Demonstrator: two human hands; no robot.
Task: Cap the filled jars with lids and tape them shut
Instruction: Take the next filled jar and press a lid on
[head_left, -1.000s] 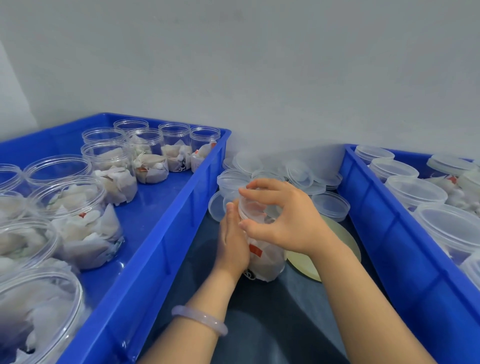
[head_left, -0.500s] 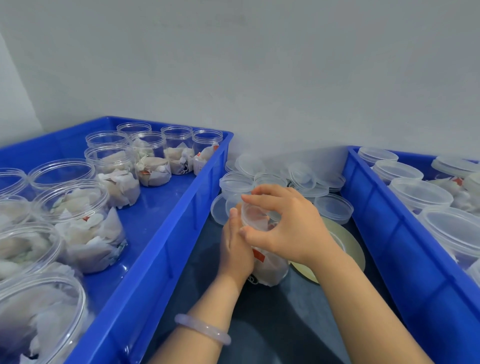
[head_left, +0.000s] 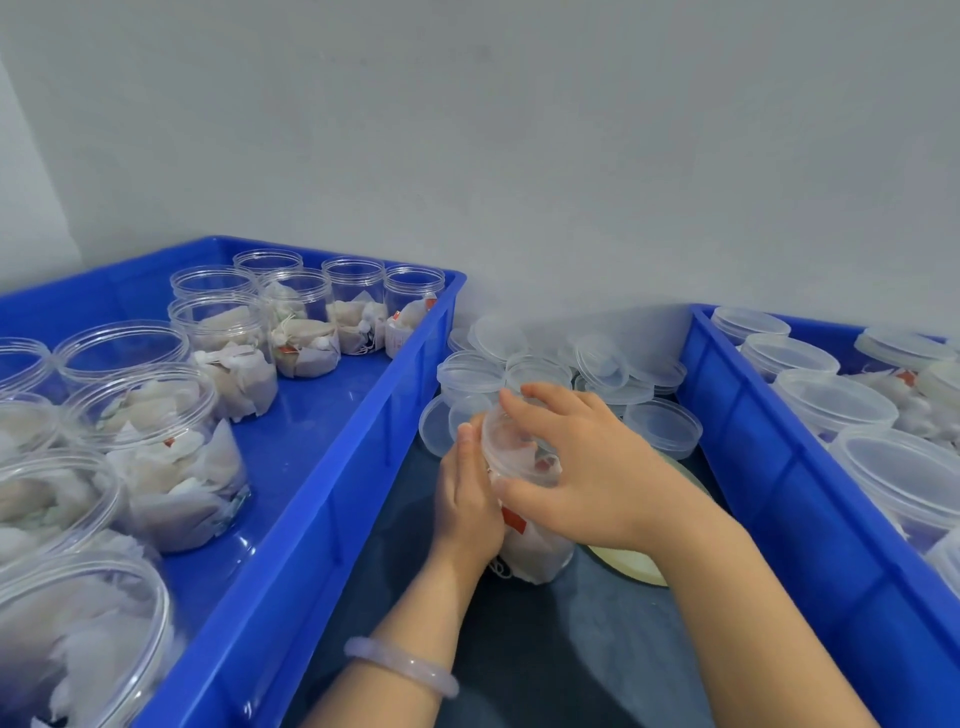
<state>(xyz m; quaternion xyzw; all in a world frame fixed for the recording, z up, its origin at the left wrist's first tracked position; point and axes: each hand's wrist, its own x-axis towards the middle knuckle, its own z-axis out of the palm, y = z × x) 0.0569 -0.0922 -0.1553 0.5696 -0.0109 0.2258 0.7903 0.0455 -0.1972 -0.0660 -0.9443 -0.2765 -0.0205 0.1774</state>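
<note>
**Desk:** What's the wide view?

**Photographer:** Two blue bins on a dark cloth (head_left: 545, 649). The left bin (head_left: 332, 467) holds open jars (head_left: 171, 457), filled but uncapped. The right bin (head_left: 753, 441) holds capped jars (head_left: 831, 400). Against the wall between them is a heap of loose lids (head_left: 597, 358).

**Desk:** And the hands?

**Photographer:** The left hand (head_left: 467, 499) grips the side of one filled jar (head_left: 535, 540) standing on the cloth. The right hand (head_left: 597, 467) is cupped over its top, with fingers and thumb curled round the lid (head_left: 519, 447) on the jar's mouth.

**Desk:** What could go wrong?

**Photographer:** The likeliest trouble is a crooked start, which would leave the lid jammed or loose. A white packet near the rim could also get pinched under it. If the left hand braces too weakly, a hard twist could tip the jar into the heap. I can't tell whether the pale disc (head_left: 628, 564) behind the jar is tape.
</note>
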